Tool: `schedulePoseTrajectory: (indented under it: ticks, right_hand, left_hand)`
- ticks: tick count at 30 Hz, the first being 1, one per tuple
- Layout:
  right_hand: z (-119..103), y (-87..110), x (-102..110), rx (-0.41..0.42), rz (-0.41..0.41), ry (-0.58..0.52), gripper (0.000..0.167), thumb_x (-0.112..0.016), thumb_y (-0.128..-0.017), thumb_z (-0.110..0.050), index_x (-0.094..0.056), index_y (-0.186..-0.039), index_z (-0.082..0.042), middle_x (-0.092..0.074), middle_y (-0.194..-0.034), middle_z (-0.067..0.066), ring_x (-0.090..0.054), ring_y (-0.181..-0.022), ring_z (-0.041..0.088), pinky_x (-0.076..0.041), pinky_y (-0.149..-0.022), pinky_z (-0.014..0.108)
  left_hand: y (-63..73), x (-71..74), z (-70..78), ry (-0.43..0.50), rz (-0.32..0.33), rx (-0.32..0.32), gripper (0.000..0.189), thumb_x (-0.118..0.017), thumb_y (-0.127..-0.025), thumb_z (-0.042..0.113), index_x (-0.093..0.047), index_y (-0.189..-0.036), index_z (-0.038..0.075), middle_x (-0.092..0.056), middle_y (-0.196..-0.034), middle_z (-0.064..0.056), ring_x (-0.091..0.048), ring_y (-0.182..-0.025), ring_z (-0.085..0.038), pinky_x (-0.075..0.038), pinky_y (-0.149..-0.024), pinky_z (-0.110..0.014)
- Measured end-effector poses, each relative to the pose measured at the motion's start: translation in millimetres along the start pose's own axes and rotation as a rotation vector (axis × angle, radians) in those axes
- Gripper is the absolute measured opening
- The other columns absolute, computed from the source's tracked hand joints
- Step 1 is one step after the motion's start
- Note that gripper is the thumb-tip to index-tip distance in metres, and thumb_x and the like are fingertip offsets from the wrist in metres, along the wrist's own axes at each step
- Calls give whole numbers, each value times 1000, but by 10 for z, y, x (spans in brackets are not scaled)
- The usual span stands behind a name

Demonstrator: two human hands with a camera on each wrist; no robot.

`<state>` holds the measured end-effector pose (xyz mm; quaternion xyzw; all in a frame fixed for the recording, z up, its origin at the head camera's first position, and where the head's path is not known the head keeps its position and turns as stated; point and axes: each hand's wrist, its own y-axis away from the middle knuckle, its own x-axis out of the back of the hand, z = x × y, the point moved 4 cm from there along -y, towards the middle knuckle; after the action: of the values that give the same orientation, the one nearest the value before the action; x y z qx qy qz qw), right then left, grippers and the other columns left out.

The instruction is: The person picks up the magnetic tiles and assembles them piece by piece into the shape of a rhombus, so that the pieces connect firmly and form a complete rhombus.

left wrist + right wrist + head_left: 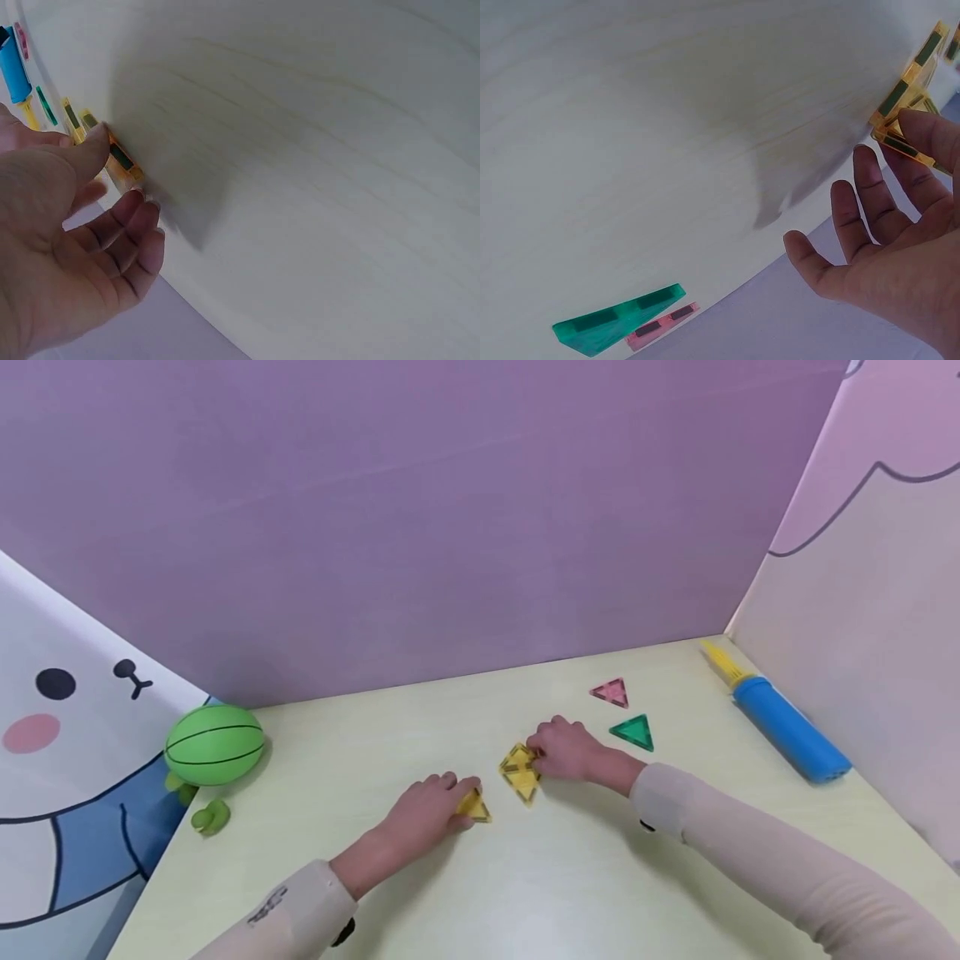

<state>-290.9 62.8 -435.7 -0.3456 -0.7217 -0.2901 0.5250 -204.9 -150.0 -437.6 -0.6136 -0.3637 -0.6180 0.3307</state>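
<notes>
My left hand [422, 814] pinches a translucent yellow triangular magnetic tile [476, 808] between thumb and fingers, over the middle of the table. To its right, two more yellow triangular tiles [522, 783] meet edge to edge in a diamond shape. My right hand [564, 750] is at the right side of this pair. In the right wrist view, its thumb and index finger pinch a yellow tile [904, 146] that stands at an angle against another yellow tile [919, 71]. The other fingers of that hand are spread and loosely bent.
Beyond my right hand lie a green triangular tile [634, 732] and a pink one [612, 692]. A blue hand pump [791, 727] with a yellow nozzle lies along the right edge. At the left edge are a green striped balloon [214, 746] and a small green object [211, 817]. Walls bound the table [360, 735].
</notes>
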Motion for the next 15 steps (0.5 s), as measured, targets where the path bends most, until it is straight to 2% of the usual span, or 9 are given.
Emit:
schedulePoseTrajectory:
  ticks: [3, 6, 11, 15]
  right_hand:
    - [-2, -1, 9, 3, 6, 5, 6, -67, -90, -19, -72, -91, -17, -60, -88, 1, -50, -86, 23, -46, -69, 45]
    - [-4, -3, 15, 5, 9, 10, 7, -67, -90, -18, -72, -92, -16, -61, -88, 2, -50, -86, 23, -46, -69, 45]
    - [-11, 5, 2, -6, 5, 7, 4, -67, -90, -19, -70, -88, -17, -59, -87, 1, -47, -85, 22, -43, -68, 41]
    - [-24, 19, -9, -17, 7, -3, 9, -67, -91, -20, -66, -83, -18, -57, -85, 0, -46, -84, 22, -41, -68, 40]
  left_hand:
    - [-22, -6, 3, 13, 7, 40, 55, -72, -91, 42, -57, -135, 12, -65, -104, -4, -57, -84, -16, -50, -68, -31]
    - [-25, -12, -3, 41, 10, 63, 53, -72, -91, 42, -58, -132, 10, -63, -102, -3, -53, -82, -14, -48, -67, -30]
    - [-42, -13, -16, 46, 19, 43, 52, -71, -92, 42, -59, -132, 12, -61, -98, -3, -51, -79, -13, -45, -64, -29]
    - [-58, 1, -27, 64, 8, 38, 53, -71, -92, 42, -59, -133, 11, -62, -98, -4, -52, -79, -15, -45, -64, -30]
